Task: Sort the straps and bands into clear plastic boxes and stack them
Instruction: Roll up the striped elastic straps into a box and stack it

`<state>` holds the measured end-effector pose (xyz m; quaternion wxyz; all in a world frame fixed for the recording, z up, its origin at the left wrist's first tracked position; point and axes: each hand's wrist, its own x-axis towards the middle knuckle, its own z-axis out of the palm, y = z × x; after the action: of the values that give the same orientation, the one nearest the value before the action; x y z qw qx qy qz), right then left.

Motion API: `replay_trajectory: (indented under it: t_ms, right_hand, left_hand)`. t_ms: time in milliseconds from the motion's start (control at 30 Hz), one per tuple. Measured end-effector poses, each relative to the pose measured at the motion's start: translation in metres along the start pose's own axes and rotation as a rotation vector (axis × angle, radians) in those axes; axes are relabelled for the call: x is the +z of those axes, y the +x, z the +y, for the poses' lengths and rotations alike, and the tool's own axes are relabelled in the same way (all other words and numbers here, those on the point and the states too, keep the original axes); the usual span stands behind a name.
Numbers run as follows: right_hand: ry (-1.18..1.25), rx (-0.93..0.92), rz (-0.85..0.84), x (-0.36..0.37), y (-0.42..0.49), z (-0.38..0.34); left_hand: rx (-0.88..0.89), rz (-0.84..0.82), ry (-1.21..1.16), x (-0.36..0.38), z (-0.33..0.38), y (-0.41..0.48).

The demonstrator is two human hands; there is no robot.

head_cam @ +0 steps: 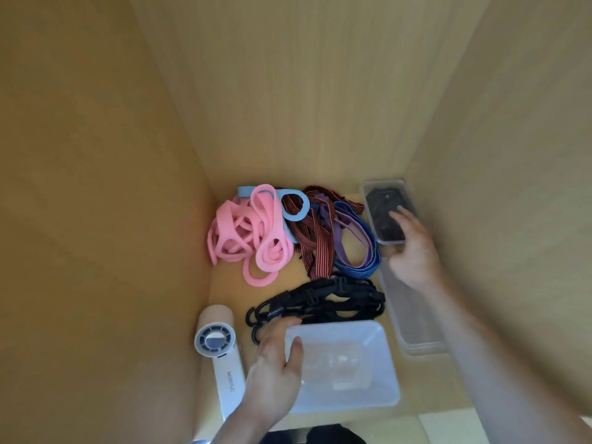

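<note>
The empty clear box (386, 390) lies nearest; the left hand (272, 363) grips its left rim, thumb inside. A long clear box (416, 334) lies under the right forearm. Beyond the left hand lie pink bands (250, 238), striped straps (315, 238) and black hooked straps (323, 302). The right hand (413, 254), well apart from the left, holds a small lidded box (381, 200).

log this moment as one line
left hand grips empty clear tub | right hand holds small box, dark contents | straps loose, unsorted
</note>
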<state>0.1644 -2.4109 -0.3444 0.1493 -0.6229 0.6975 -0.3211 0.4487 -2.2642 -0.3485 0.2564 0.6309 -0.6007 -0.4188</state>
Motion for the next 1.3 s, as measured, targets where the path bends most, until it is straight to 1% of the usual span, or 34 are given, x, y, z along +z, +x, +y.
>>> replay_trajectory:
  t_ms: [67,100,133,200,300,367,433,533,600,667,733,833,933,1100,1300]
  right_hand:
    - [0.073,-0.056,0.161,-0.003,-0.016,-0.012]
    - [0.102,-0.104,0.191,-0.002,-0.028,-0.020]
    - [0.137,-0.163,0.167,0.000,-0.039,-0.029]
    - [0.229,-0.249,-0.006,0.008,-0.059,-0.052]
    - [0.296,-0.303,-0.269,0.020,-0.078,-0.080]
    - [0.292,-0.325,-0.367,0.024,-0.085,-0.091]
    - [0.294,-0.336,-0.396,0.023,-0.089,-0.095]
    - [0.262,-0.334,-0.407,0.019,-0.095,-0.094]
    - [0.178,-0.350,-0.435,0.017,-0.101,-0.092]
    - [0.036,-0.386,-0.493,0.018,-0.112,-0.091]
    - [-0.063,-0.396,-0.527,0.019,-0.123,-0.090]
    - [-0.110,-0.371,-0.506,0.018,-0.134,-0.089]
    - [-0.102,-0.342,-0.507,0.016,-0.138,-0.084]
    - [-0.077,-0.357,-0.512,0.015,-0.138,-0.078]
    - [-0.070,-0.367,-0.512,0.014,-0.136,-0.071]
  left_hand:
    - [-0.021,0.003,-0.022,-0.002,-0.001,-0.002]
    - [-0.032,0.008,-0.031,-0.003,-0.001,-0.004]
    - [-0.045,0.018,-0.041,-0.004,-0.001,-0.005]
    - [-0.076,0.053,-0.081,-0.005,0.000,-0.008]
    - [-0.100,0.147,-0.145,-0.005,0.000,-0.011]
    - [-0.080,0.195,-0.168,-0.011,0.004,-0.013]
    - [-0.033,0.249,-0.130,-0.024,0.009,-0.008]
    - [0.031,0.336,0.015,-0.051,0.016,0.004]
    - [0.037,0.334,0.119,-0.063,0.020,0.012]
    - [0.033,0.287,0.251,-0.070,0.019,0.018]
    - [0.062,0.202,0.463,-0.070,0.015,0.024]
    - [0.124,0.111,0.819,-0.063,0.010,0.034]
    - [0.094,0.050,1.033,-0.049,0.005,0.042]
    - [-0.006,-0.014,1.193,-0.032,-0.003,0.048]
    - [-0.047,-0.018,1.248,-0.027,-0.003,0.051]
